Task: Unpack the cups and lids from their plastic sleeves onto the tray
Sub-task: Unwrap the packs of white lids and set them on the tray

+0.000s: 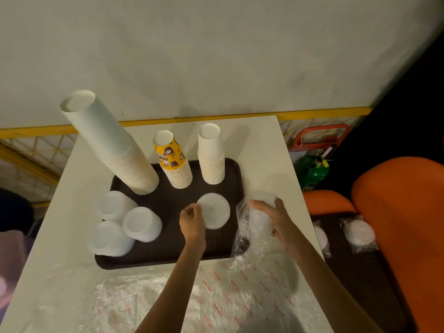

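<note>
On tray (pixel 173 198), left grip (pixel 192 223) seemingly pinches lid stack (pixel 215 212); right grip (pixel 276 219) clutches sleeve (pixel 249 227).

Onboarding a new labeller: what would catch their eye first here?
The tall white cup stack towers at the far-left corner of the tray. Mid-tray, the left hand holds a lid stack by its edge; the right hand grips a plastic sleeve of lids at the right edge.
</note>
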### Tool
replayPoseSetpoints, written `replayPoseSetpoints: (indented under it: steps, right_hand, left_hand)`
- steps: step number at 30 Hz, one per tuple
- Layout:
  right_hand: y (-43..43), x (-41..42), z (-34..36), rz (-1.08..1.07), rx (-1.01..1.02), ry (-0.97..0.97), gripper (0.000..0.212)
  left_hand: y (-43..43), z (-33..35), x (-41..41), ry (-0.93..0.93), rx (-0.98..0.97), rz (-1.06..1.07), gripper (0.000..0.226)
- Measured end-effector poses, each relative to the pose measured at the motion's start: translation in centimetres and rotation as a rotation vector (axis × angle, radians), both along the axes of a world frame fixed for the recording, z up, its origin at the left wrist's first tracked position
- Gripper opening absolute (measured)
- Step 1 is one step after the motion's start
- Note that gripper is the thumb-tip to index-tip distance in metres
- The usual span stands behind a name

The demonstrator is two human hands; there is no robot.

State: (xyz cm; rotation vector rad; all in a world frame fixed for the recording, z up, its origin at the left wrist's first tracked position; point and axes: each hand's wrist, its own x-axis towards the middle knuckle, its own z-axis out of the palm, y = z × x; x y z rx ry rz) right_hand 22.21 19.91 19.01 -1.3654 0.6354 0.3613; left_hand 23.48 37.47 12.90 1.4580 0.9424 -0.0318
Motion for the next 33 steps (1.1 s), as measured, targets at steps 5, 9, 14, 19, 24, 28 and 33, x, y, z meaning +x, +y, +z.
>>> replayPoseSetpoints:
  steps: [5, 9, 14, 19, 24, 28, 33]
  right_hand:
    - [-1.2, 1.2, -0.7, 0.054, -0.052, -0.006, 0.082]
    - [-1.9, 2.2, -0.9, 0.106, -0.098, 0.008, 0.101]
    - [-2.4, 3.1, -1.5, 0.109, -0.041, 0.015, 0.078]
    - [-2.0, 3.3, -1.9, 0.114, -0.028, 0.021, 0.095]
    - [-2.2, 3.1, -2.4, 0.077, -0.048, -0.001, 0.073]
    - [-2.2, 3.1, -2.6, 0.070, -0.061, 0.009, 0.080]
    - [-2.1, 3.1, -2.9, 0.087, -0.073, 0.027, 0.094]
  left_hand:
    - [-0.9, -2.2, 2.2, 0.073, 0.040, -0.048, 0.028]
    - [-1.5, -2.7, 4.4, 0.046, 0.137, -0.130, 0.027]
    - [-1.3, -4.3, 4.3, -0.006, 0.408, -0.363, 0.044]
    - [-1.5, -5.1, 2.9, 0.033, 0.743, -0.677, 0.104]
    - [-2.3, -5.7, 3.7, 0.133, 0.859, -0.801, 0.120]
    - [-3.0, -5.5, 4.2, 0.157, 0.870, -0.800, 0.112]
    - [-3.8, -5.3, 4.5, 0.150, 0.885, -0.779, 0.111]
